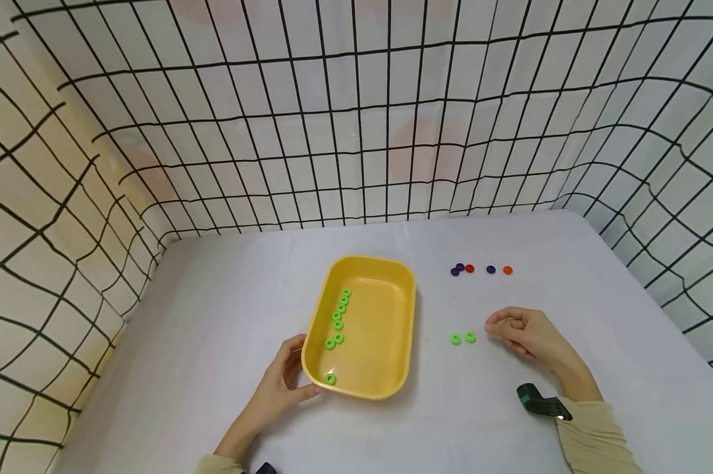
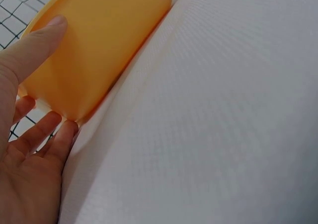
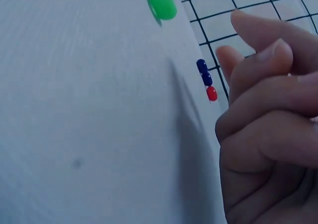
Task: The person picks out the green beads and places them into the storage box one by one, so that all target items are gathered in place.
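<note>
My left hand [image 1: 278, 387] grips the near left corner of a yellow tray [image 1: 392, 394], thumb along the near side and fingers against the left side. In the left wrist view, the thumb [image 2: 39, 42] lies on the tray's outer wall [image 2: 107, 35]. Several green ring-shaped beads [image 1: 336, 316] lie along the tray's left half. On the cloth right of it sit two more, a green bead [image 1: 455, 340] and another green bead [image 1: 470, 338]. Just right of these hovers my right hand [image 1: 534, 336], fingers loosely bent and nothing between them.
Farther back on the white-covered table [image 1: 214, 316] lie purple beads [image 1: 490, 269], a red bead [image 1: 469, 268] and an orange bead [image 1: 507, 270]. A black wire grid [image 1: 362, 131] walls the back and both sides. On the right wrist sits a black device [image 1: 542, 403].
</note>
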Motion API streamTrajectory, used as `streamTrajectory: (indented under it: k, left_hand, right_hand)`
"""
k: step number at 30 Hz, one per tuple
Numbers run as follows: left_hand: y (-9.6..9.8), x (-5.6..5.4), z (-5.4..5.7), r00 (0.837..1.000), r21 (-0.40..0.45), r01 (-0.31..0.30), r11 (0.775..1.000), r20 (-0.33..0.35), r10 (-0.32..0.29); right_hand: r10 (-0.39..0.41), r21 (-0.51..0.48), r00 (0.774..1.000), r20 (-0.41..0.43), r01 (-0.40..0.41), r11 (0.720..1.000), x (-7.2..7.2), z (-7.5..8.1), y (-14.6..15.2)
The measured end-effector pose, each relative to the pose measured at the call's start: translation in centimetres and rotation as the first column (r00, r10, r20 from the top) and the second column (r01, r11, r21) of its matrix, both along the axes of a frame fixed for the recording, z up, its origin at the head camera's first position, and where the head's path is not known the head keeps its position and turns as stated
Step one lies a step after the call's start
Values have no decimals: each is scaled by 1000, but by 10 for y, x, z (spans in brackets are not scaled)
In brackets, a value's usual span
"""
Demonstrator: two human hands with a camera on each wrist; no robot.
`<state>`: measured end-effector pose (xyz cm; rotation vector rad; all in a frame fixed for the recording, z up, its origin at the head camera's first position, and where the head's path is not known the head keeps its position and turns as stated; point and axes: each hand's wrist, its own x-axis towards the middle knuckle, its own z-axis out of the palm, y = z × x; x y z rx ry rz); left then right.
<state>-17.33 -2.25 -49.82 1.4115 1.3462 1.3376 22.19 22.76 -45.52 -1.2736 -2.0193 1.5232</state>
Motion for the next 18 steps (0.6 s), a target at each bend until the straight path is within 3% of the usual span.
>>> streamTrajectory:
  k: [5,18]
  left_hand:
    - [2,1,-1,1000,-10,6,1000,-2,-6]
    - [1,0,-1,1000,10,-2,1000,-6,2]
  right_hand:
    - [72,-12,997,21,-71,997,1,-3,-3]
    - [86,10,996,7,-86,996,-16,-9,-8]
